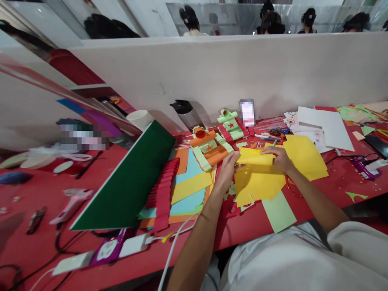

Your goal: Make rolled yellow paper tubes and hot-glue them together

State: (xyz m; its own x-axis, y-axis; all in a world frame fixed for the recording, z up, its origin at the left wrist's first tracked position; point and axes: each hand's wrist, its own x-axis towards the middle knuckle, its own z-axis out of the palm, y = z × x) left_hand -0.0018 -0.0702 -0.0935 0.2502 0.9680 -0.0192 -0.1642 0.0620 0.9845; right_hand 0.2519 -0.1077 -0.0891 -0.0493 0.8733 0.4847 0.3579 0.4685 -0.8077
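A strip of yellow paper point(254, 157) is stretched between my two hands above the table. My left hand point(228, 165) grips its left end, and my right hand point(279, 157) pinches the right end. Right below it lies a larger yellow sheet point(260, 184). Another yellow sheet point(306, 157) rests beyond my right wrist. A pale green paper point(279, 212) sticks out toward the table's front edge. Just past my left hand stands an orange and green paper model point(210, 147); behind it is a green and red paper model point(232, 126) with a star.
A dark green board point(127, 182) leans at the left, beside red pleated paper point(162, 194) and coloured sheets. A tumbler point(186, 113) and a phone point(247, 113) stand by the partition. A glue gun point(72, 204), power strips point(109, 246) and cables lie at the left.
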